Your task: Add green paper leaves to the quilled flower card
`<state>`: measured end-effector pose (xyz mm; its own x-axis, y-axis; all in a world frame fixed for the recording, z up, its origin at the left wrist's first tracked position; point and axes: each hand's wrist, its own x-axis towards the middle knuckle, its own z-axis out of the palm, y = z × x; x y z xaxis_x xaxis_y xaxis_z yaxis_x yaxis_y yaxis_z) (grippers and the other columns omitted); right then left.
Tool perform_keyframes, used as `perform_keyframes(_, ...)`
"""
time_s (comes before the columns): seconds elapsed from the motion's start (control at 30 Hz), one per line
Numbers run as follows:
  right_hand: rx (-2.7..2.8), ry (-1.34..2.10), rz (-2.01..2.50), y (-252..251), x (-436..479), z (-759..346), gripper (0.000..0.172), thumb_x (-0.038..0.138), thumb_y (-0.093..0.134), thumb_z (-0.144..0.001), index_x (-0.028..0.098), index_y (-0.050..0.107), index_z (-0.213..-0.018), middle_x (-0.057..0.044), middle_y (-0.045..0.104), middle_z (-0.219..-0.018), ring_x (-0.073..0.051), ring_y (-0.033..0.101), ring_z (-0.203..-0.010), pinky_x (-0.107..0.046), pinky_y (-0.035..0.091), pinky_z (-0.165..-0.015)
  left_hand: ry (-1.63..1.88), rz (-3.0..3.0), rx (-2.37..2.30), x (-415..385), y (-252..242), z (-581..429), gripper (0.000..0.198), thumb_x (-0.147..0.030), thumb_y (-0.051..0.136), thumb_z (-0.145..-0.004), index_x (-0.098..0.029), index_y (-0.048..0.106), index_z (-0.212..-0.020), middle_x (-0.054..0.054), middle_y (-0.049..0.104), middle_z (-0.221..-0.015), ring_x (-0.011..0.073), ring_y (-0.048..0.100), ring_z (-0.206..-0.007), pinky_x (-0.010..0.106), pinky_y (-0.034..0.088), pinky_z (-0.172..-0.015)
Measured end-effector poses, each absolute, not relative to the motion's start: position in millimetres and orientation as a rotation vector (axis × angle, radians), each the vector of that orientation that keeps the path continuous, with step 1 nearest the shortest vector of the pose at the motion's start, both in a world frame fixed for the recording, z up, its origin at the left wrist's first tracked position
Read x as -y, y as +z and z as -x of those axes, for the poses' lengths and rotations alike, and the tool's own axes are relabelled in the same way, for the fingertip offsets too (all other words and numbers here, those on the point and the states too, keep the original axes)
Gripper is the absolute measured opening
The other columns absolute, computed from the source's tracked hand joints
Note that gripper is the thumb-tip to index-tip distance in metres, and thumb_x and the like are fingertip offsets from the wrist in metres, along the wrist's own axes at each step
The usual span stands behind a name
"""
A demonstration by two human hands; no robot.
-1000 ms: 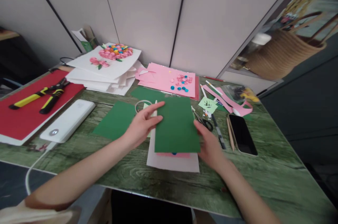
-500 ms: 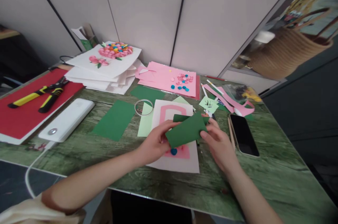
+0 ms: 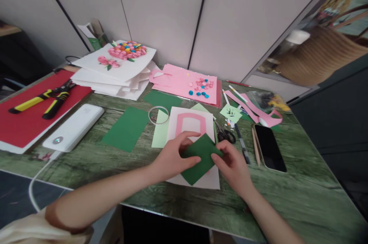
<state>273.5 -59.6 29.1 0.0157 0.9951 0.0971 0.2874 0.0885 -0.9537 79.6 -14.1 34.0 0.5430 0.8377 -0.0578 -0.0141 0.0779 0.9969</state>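
Between my two hands is a dark green piece of paper (image 3: 201, 157), tilted over a white sheet (image 3: 179, 178). My left hand (image 3: 175, 155) pinches its left edge, the thumb lying on top. At its right corner my right hand (image 3: 232, 161) grips it between thumb and fingers. On the white sheet shows a pink arch-shaped outline (image 3: 191, 116), its lower part hidden by the green paper and my hands. Scissors with black handles (image 3: 225, 135) and a dark pen (image 3: 242, 144) lie just beyond my right hand.
Left are a power bank (image 3: 73, 129), pliers (image 3: 43, 100) and a green sheet (image 3: 126, 129). Behind stand stacked white sheets with paper flowers (image 3: 123, 73) and pink paper (image 3: 184, 83) holding small pink and blue pieces. A ring (image 3: 158, 115) lies mid-table; a phone (image 3: 269, 148) lies right.
The green paper has been brought lower and turned into a diamond-like angle, with my left thumb now on top of it. The scissors and pen have come into clear sight.
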Motion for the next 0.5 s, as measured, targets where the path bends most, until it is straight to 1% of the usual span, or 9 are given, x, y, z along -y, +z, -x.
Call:
perform_keyframes(0.03, 1.411, 0.974, 1.340, 28.7, 60.3, -270.4, 0.008, 0.024, 0.058, -0.079, 0.022, 0.052, -0.083, 0.003, 0.048, -0.070, -0.013, 0.046, -0.063, -0.022, 0.037, -0.055, 0.738, -1.366, -0.838, 15.5, 32.9, -81.8, 0.050, -0.015, 0.067, -0.072, -0.026, 0.050, -0.118, -0.002, 0.056, -0.076, 0.0154, 0.055, -0.073, 0.027, 0.043, -0.068)
perform_keyframes(0.1, 1.286, 1.014, 1.309, 25.7, 60.3, -265.3, 0.023, 0.024, 0.059, -0.079, 0.025, 0.049, -0.099, 0.002, 0.052, -0.075, -0.014, 0.051, -0.067, -0.023, 0.042, -0.058, 0.755, -1.356, -0.887, 18.8, 29.8, -85.3, 0.052, -0.012, 0.065, -0.071, -0.027, 0.050, -0.118, -0.004, 0.052, -0.071, 0.0142, 0.053, -0.069, 0.026, 0.042, -0.065)
perform_keyframes(0.17, 1.148, 1.089, 1.295, 20.6, 58.4, -262.9, 0.034, 0.027, 0.061, -0.078, 0.026, 0.046, -0.108, 0.002, 0.054, -0.076, -0.014, 0.052, -0.067, -0.024, 0.043, -0.060, 0.787, -1.340, -0.905, 21.5, 26.7, -87.2, 0.054, -0.012, 0.066, -0.071, -0.028, 0.049, -0.120, -0.004, 0.049, -0.070, 0.0134, 0.051, -0.068, 0.025, 0.041, -0.062)
perform_keyframes(0.3, 0.990, 1.206, 1.299, 10.2, 53.5, -266.2, 0.036, 0.031, 0.068, -0.074, 0.024, 0.052, -0.104, 0.003, 0.056, -0.073, -0.013, 0.054, -0.064, -0.024, 0.043, -0.059, 0.810, -1.336, -0.909, 23.3, 23.6, -87.7, 0.058, -0.015, 0.067, -0.071, -0.028, 0.047, -0.124, -0.004, 0.046, -0.069, 0.0133, 0.049, -0.066, 0.025, 0.041, -0.061)
perform_keyframes(0.43, 0.992, 1.147, 1.339, 7.0, 51.9, -271.0, 0.036, 0.030, 0.072, -0.070, 0.023, 0.056, -0.101, 0.004, 0.056, -0.064, -0.012, 0.052, -0.058, -0.023, 0.042, -0.056, 0.766, -1.318, -0.884, 22.0, 24.6, -87.5, 0.066, -0.017, 0.070, -0.070, -0.028, 0.044, -0.128, -0.002, 0.051, -0.073, 0.0145, 0.051, -0.067, 0.025, 0.041, -0.059)
perform_keyframes(0.5, 1.014, 1.113, 1.352, 8.8, 51.8, -271.2, 0.036, 0.029, 0.073, -0.069, 0.022, 0.057, -0.100, 0.005, 0.054, -0.062, -0.011, 0.050, -0.056, -0.022, 0.041, -0.054, 0.754, -1.303, -0.881, 20.7, 26.0, -87.4, 0.067, -0.018, 0.071, -0.068, -0.028, 0.043, -0.129, -0.003, 0.051, -0.070, 0.0136, 0.051, -0.065, 0.024, 0.040, -0.058)
